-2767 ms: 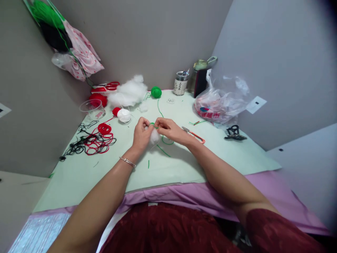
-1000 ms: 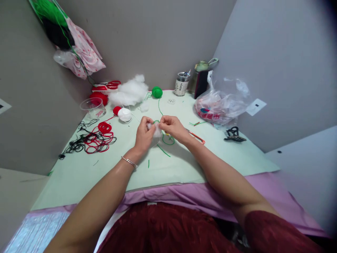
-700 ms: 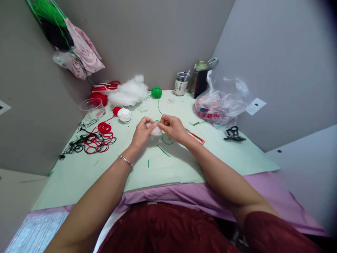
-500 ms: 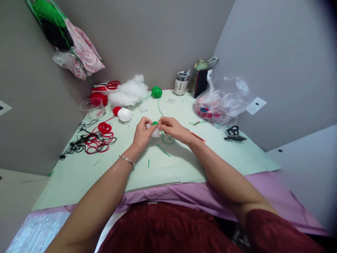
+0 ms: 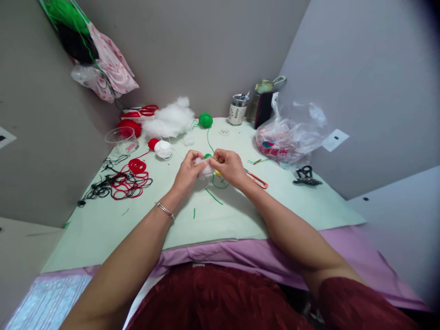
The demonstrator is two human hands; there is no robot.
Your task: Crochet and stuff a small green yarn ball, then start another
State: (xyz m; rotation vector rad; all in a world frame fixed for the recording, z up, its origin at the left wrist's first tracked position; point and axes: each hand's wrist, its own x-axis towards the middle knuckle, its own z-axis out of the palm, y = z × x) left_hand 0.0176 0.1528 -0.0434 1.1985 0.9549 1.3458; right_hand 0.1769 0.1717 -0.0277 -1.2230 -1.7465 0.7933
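Note:
My left hand [image 5: 188, 170] pinches a small white yarn piece [image 5: 206, 167] with a green part at its top; whether the white is crochet or stuffing I cannot make out. Closed at the other side of the piece is my right hand [image 5: 227, 166], its thumb and fingertips pressed against it. A small yellow thing [image 5: 218, 173] shows just under the right fingers, mostly hidden. Green yarn [image 5: 220, 187] loops on the table below the hands and runs back to a green yarn ball [image 5: 205, 120].
Left lie tangled black yarn [image 5: 99, 189], red yarn [image 5: 137, 166], a plastic cup [image 5: 122, 142] and white stuffing [image 5: 168, 120]. An orange cutter [image 5: 257, 178] rests beside my right wrist. Farther right are a plastic bag [image 5: 288, 137] and a black hair claw [image 5: 305, 176]. A pen tin [image 5: 237, 110] stands behind.
Both hands stay on the white and green piece. My right hand has turned a little and its fingers have curled in more; more of the yellow thing shows.

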